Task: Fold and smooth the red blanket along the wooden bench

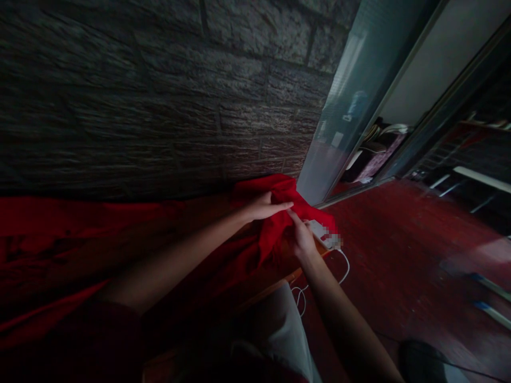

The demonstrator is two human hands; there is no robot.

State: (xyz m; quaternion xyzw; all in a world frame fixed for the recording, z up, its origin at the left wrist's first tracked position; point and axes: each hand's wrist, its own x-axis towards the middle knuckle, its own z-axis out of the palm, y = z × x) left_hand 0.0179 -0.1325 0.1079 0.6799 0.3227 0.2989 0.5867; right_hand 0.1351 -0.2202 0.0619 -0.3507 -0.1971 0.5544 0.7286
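A red cloth lies bunched at the end of a brown wooden surface beside the wall. My left hand rests on the cloth, its index finger stretched to the right and its thumb raised apart. Close by, my right hand has its thumb on the cloth near the left fingertip. Its other fingers are mostly hidden, and it appears to grip the cloth. Just right of that hand is a flat white item, partly blurred out, with a white cable running down from it.
A rough stone-block wall rises behind the cloth. More red fabric stretches along the left. A glass door panel stands beyond, with a red floor to the right. My leg in pale trousers is below. The scene is dim.
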